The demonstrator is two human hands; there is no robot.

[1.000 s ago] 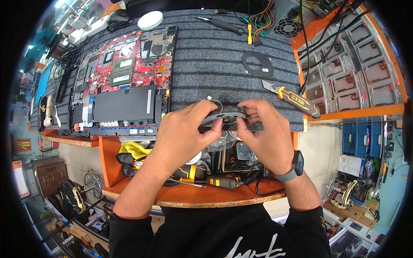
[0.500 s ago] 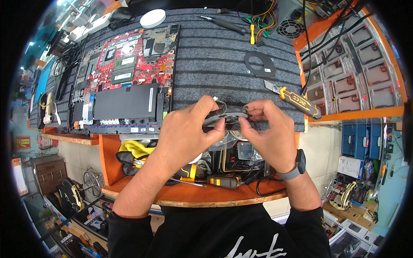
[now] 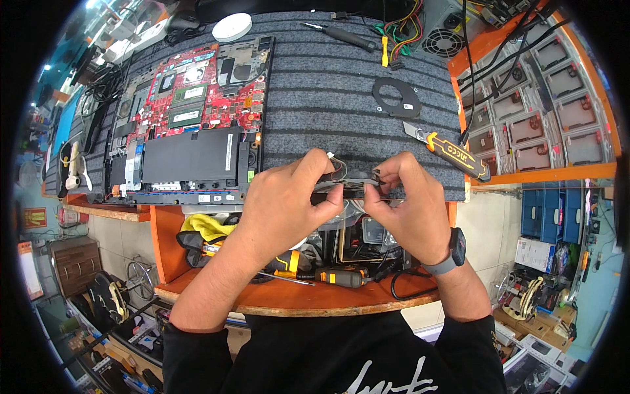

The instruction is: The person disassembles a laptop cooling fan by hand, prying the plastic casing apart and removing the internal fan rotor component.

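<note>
Pinched at its left end by the left hand (image 3: pixel 282 197) and at its right end by the right hand (image 3: pixel 415 207): dark part (image 3: pixel 356 178) with a curved edge, tilted, over the near edge of the striped grey mat (image 3: pixel 315 92). Just beside the left pinch: thin cable (image 3: pixel 340 165) with pale connector (image 3: pixel 331 155). Left of the grip: opened laptop base (image 3: pixel 190 157). Beyond the grip, rightward: flat dark ring (image 3: pixel 411 97); nearer the right hand, utility knife (image 3: pixel 453 153). Below the grip: orange shelf (image 3: pixel 308 303).
</note>
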